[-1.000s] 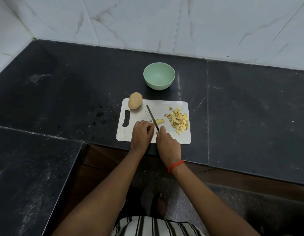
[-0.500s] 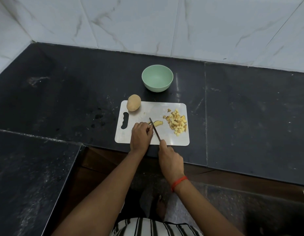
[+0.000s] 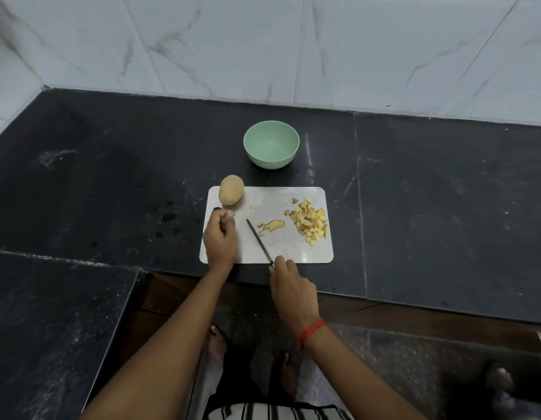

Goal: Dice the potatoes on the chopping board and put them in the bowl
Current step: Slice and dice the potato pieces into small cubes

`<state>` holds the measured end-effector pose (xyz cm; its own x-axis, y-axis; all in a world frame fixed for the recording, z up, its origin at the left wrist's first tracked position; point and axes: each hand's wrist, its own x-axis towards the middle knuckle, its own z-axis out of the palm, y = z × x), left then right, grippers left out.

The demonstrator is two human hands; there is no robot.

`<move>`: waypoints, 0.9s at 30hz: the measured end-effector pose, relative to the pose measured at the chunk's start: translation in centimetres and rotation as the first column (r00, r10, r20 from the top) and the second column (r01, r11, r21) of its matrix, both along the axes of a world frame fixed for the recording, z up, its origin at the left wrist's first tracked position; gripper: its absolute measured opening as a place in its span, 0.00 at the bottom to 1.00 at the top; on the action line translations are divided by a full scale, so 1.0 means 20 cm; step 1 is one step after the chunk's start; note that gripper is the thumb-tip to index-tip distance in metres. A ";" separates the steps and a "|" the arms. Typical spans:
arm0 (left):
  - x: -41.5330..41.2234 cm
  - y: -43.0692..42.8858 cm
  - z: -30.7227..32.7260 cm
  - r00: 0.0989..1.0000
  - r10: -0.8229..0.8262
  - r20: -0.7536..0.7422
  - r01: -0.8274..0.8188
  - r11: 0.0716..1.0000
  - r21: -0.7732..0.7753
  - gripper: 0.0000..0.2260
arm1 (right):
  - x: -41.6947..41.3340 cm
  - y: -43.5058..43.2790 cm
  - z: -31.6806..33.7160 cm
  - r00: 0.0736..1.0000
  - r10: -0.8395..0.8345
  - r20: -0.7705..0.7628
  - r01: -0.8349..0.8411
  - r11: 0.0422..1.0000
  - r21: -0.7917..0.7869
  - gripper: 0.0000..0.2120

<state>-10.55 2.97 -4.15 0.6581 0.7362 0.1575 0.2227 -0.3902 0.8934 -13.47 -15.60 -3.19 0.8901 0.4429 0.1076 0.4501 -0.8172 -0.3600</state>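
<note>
Gripping the knife by its handle with the right hand, fingers curled round it, with the thin blade slanting over the middle of the white chopping board, just beside a few potato slices. At the board's left edge, the left hand with fingers curled in; cannot tell if holding anything. Also on the board, a whole potato at the far left corner and a heap of diced potato on the right, with the green bowl on the dark tabletop just past the far edge.
</note>
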 end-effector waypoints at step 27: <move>0.10 -0.05 0.03 0.950 -0.133 -0.281 0.158 0.985 0.071 0.09 | 0.23 -0.35 0.11 0.944 -0.321 -0.071 0.329 0.922 0.203 0.09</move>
<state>-8.53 1.90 -3.58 0.7843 0.6201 0.0176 0.3890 -0.5137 0.7647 -8.88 -22.56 -0.98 0.9862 0.0997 0.1321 0.1565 -0.8208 -0.5493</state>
